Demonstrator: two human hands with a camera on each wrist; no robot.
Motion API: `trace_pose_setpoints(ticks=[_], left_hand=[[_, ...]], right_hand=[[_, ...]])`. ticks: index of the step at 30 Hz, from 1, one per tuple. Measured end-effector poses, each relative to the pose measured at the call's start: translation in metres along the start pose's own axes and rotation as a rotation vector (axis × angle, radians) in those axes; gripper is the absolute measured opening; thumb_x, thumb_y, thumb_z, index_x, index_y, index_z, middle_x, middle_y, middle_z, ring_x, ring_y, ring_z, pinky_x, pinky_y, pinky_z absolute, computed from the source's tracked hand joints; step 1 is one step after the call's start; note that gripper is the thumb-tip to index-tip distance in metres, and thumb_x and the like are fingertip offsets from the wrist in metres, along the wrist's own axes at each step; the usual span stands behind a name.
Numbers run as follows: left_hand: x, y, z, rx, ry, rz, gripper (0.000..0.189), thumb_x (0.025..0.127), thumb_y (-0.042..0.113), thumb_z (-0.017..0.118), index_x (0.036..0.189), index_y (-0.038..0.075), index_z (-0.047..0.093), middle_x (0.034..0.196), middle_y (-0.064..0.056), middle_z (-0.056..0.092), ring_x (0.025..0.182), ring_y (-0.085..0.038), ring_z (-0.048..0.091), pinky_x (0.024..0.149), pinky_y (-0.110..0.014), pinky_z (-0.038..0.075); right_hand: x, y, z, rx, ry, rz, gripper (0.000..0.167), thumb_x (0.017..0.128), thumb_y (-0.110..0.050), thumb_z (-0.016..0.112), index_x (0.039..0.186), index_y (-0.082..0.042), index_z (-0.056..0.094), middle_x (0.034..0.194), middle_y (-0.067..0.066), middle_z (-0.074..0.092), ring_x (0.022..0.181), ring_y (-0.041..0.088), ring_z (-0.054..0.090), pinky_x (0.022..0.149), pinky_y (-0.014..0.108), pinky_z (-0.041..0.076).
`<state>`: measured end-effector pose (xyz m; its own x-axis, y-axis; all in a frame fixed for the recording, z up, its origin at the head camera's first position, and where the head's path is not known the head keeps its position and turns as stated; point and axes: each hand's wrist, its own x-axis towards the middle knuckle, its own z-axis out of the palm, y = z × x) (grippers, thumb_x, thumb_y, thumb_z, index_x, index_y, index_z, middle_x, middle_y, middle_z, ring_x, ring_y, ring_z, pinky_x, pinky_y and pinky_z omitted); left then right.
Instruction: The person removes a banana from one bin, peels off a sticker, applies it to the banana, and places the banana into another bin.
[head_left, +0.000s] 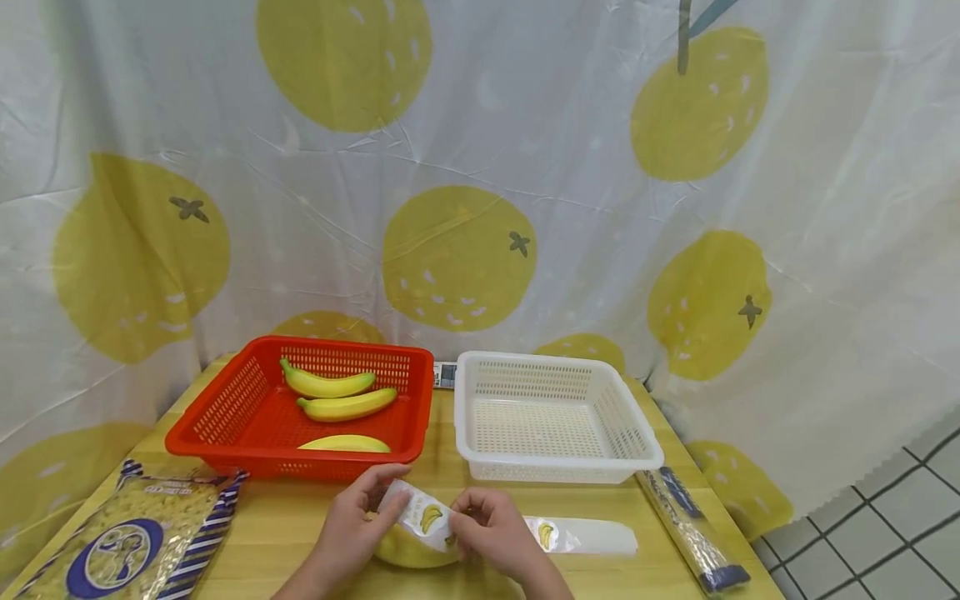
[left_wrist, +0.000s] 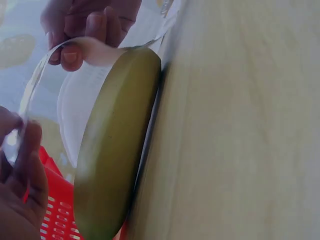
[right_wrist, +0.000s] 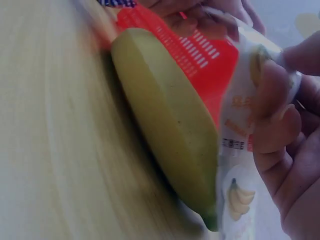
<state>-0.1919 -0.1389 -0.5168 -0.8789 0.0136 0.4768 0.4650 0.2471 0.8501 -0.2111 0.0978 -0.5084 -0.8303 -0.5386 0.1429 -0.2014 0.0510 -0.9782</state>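
Left grip (head_left: 356,521) and right grip (head_left: 491,531): pinched closed on banana-print strip (head_left: 422,512) | banana (head_left: 411,552) beneath | red basket (head_left: 228,408), white basket (head_left: 543,470) beyond

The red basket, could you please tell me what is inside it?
Three bananas show inside the red basket: two further back, one just behind the front wall. That wall hides the nearest banana's lower part and the floor there.
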Motion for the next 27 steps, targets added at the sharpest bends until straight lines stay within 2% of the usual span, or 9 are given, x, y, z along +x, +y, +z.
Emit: trace_pose_setpoints(ticks=[2,4,8,11,15,17,22,25,27], left_hand=[[0.000,-0.002,0.002,0.083,0.037,0.095,0.036,0.088,0.006,0.081,0.118,0.021,0.070,0.101,0.004,0.072,0.083,-0.007,0.064,0.065,-0.025,0.055],[0.000,-0.005,0.003,0.167,0.069,0.201,0.042,0.081,0.002,0.086,0.115,0.022,0.072,0.111,0.004,0.069,0.092,-0.007,0.063,0.069,-0.022,0.054],[0.000,-0.008,0.003,0.273,0.088,0.363,0.043,0.074,0.001,0.090,0.109,0.022,0.076,0.116,0.001,0.066,0.104,-0.012,0.059,0.086,-0.014,0.048],[-0.001,-0.007,0.004,0.279,0.035,0.428,0.040,0.076,0.001,0.089,0.107,0.023,0.077,0.110,0.004,0.068,0.104,-0.013,0.057,0.093,-0.011,0.043],[-0.004,-0.003,0.007,0.260,-0.065,0.469,0.039,0.079,0.004,0.087,0.111,0.025,0.076,0.104,0.012,0.071,0.101,-0.010,0.058,0.092,-0.014,0.045],[-0.005,-0.001,0.009,0.253,-0.094,0.468,0.038,0.081,0.007,0.087,0.111,0.027,0.076,0.103,0.015,0.073,0.102,-0.009,0.059,0.091,-0.015,0.046],[-0.007,-0.001,0.011,0.256,-0.114,0.432,0.037,0.082,0.010,0.087,0.110,0.031,0.076,0.101,0.021,0.072,0.102,-0.006,0.061,0.091,-0.016,0.049],[-0.008,-0.002,0.011,0.257,-0.117,0.397,0.037,0.082,0.012,0.087,0.110,0.034,0.076,0.101,0.025,0.071,0.103,-0.003,0.061,0.090,-0.016,0.050],[-0.008,-0.003,0.011,0.245,-0.112,0.398,0.036,0.083,0.012,0.087,0.109,0.034,0.076,0.100,0.024,0.071,0.102,-0.004,0.062,0.090,-0.017,0.051]], right_hand=[[0.001,0.000,0.001,0.002,0.014,-0.022,0.017,0.098,-0.007,0.063,0.096,0.010,0.064,0.080,0.038,0.060,0.056,0.004,0.055,0.051,0.016,0.045],[0.001,-0.001,0.002,0.007,0.035,-0.031,0.018,0.097,-0.006,0.063,0.096,0.012,0.063,0.082,0.040,0.059,0.057,0.003,0.055,0.052,0.016,0.046],[0.002,0.000,0.004,0.010,0.079,-0.038,0.017,0.097,-0.005,0.064,0.095,0.011,0.063,0.077,0.028,0.061,0.058,0.002,0.054,0.053,0.016,0.047],[0.003,0.001,0.006,-0.005,0.092,-0.080,0.016,0.097,-0.006,0.065,0.093,0.010,0.064,0.074,0.024,0.059,0.058,0.000,0.053,0.053,0.015,0.047],[0.005,0.004,0.009,-0.032,0.074,-0.176,0.013,0.098,-0.004,0.064,0.092,0.008,0.066,0.076,0.033,0.059,0.060,-0.002,0.053,0.054,0.015,0.047],[0.005,0.006,0.010,-0.038,0.058,-0.208,0.011,0.098,-0.003,0.064,0.093,0.006,0.067,0.079,0.034,0.062,0.061,-0.003,0.053,0.055,0.015,0.047],[0.005,0.008,0.012,-0.027,0.038,-0.232,0.010,0.099,-0.005,0.064,0.095,0.003,0.069,0.085,0.032,0.067,0.066,-0.001,0.057,0.057,0.016,0.049],[0.004,0.009,0.012,-0.020,0.037,-0.234,0.011,0.100,-0.006,0.064,0.096,0.003,0.069,0.084,0.032,0.066,0.067,-0.001,0.059,0.058,0.017,0.050],[0.004,0.009,0.012,-0.023,0.034,-0.237,0.011,0.100,-0.006,0.063,0.097,0.003,0.069,0.082,0.032,0.064,0.066,-0.001,0.058,0.058,0.018,0.051]])
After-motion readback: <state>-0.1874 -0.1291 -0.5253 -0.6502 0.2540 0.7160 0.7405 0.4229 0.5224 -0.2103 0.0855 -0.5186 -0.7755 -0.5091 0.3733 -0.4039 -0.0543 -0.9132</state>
